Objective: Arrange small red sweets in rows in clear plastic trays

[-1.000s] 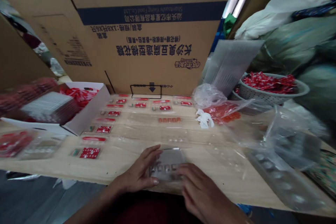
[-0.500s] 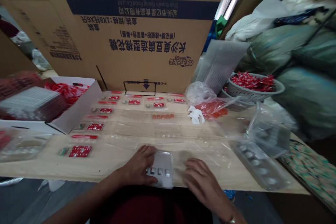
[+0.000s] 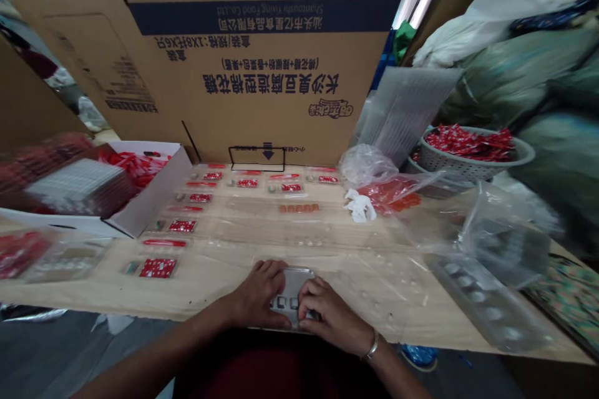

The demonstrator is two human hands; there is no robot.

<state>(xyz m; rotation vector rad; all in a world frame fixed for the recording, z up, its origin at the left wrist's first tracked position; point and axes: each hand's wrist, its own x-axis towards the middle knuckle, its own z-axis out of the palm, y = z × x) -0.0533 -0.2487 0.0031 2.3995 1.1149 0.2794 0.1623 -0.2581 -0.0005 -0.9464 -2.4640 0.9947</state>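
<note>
At the table's front edge lies a small clear plastic tray (image 3: 289, 287) with a row of square moulded pockets. My left hand (image 3: 259, 294) grips its left side, thumb along the near edge and fingers over the far part. Closed on the right side of the same tray is my right hand (image 3: 330, 315), fingers curled and thumb near the front; a bracelet circles that wrist. Both hands cover part of the tray, so some pockets are hidden. To the left sit a red patterned packet (image 3: 158, 268) and a red plastic stick (image 3: 163, 242), each beneath or within clear plastic.
A large cardboard box (image 3: 271, 106) stands at the back. A white carton (image 3: 154, 193) with stacked trays is at left. Right are a grey basket (image 3: 524, 153) of red packets, a bag of orange pieces (image 3: 393, 193) and a larger clear tray (image 3: 486, 305).
My right hand has moved left from beside the tray onto its right side. My left hand keeps its grip. The view has shifted slightly.
</note>
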